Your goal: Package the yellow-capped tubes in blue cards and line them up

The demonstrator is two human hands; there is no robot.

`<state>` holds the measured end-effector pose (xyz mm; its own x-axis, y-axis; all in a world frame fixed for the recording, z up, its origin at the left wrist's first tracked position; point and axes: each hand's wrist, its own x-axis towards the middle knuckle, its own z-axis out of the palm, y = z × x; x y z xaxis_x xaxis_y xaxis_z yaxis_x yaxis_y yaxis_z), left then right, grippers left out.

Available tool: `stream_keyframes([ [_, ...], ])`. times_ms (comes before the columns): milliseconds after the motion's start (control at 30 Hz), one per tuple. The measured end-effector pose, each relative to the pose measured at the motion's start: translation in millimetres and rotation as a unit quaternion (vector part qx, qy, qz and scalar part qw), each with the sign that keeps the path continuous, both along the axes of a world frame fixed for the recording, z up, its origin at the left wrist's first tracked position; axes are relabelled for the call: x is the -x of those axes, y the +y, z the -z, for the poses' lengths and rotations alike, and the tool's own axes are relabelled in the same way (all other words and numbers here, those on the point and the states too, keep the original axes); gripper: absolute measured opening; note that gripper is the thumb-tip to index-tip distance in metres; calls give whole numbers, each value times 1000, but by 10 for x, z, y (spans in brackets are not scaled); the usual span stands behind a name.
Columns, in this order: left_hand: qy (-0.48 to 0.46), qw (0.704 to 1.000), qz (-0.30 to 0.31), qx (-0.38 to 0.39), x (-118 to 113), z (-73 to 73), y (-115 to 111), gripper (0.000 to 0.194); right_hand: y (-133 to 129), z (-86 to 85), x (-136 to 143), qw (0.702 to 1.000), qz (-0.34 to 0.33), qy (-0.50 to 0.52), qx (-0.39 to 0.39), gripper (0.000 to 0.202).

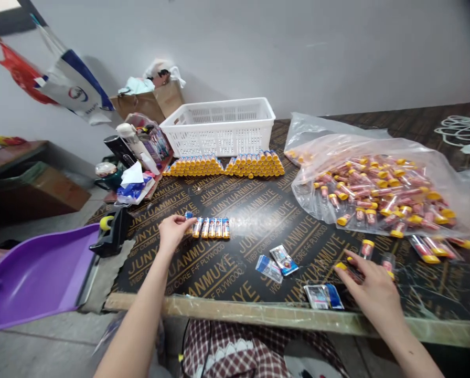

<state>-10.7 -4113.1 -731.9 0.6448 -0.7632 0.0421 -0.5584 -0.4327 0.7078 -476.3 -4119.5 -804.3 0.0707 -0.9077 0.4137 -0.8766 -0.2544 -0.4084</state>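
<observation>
My left hand [175,232] pinches a small blue-labelled tube [188,215] at the left end of a short row of similar tubes [211,228] with yellow ends, lying side by side on the dark board. My right hand [372,286] is curled over a reddish, yellow-capped tube [351,273] near the front edge, its fingers partly hiding it. Beside that hand are a clear yellow-capped tube [366,249] and another one [387,264]. Flat printed sleeves [284,260] lie between my hands, and more sleeves [321,296] sit left of my right wrist.
Stacked labelled tubes [254,164] stand before a white plastic basket [219,128]. An open clear bag [306,184] spills many yellow-capped tubes at right. A tape dispenser [115,231] and purple dustpan [34,278] are at left; bottles [135,144] stand behind them.
</observation>
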Motion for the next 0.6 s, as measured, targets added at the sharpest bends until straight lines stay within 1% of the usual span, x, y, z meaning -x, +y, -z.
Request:
stream_keyframes([
  [67, -18, 999, 2, -31, -201, 77, -65, 34, -41, 139, 161, 999, 7, 37, -26, 60],
  [133, -28, 997, 17, -63, -269, 148, -104, 32, -43, 214, 219, 998, 6, 53, -45, 60],
  [233, -38, 994, 38, -97, -217, 181, -100, 37, -29, 210, 195, 997, 3, 57, -58, 54],
  [300, -85, 993, 31, -77, -73, 167, -52, 42, -24, 144, 149, 996, -3, 53, -67, 49],
  [367, -136, 990, 24, -9, 201, 164, 27, 40, -17, 36, 79, 997, -3, 33, -65, 47],
  [400, -144, 988, 36, 30, 391, 176, 74, 37, -12, -30, 31, 998, -2, 15, -58, 47],
  [433, -121, 989, 61, 54, 609, 199, 123, 33, -3, -103, -26, 999, 1, -7, -47, 48],
  [467, -75, 990, 113, 46, 841, 232, 171, 29, 9, -177, -91, 999, 3, -31, -35, 49],
  [500, -30, 983, 178, 20, 1072, 271, 215, 27, 24, -250, -161, 998, 4, -56, -25, 49],
  [533, -10, 974, 225, -13, 1284, 312, 251, 28, 42, -316, -232, 997, 2, -81, -17, 49],
  [600, -22, 967, 246, -59, 1601, 388, 297, 34, 84, -413, -360, 992, -7, -124, -14, 49],
])
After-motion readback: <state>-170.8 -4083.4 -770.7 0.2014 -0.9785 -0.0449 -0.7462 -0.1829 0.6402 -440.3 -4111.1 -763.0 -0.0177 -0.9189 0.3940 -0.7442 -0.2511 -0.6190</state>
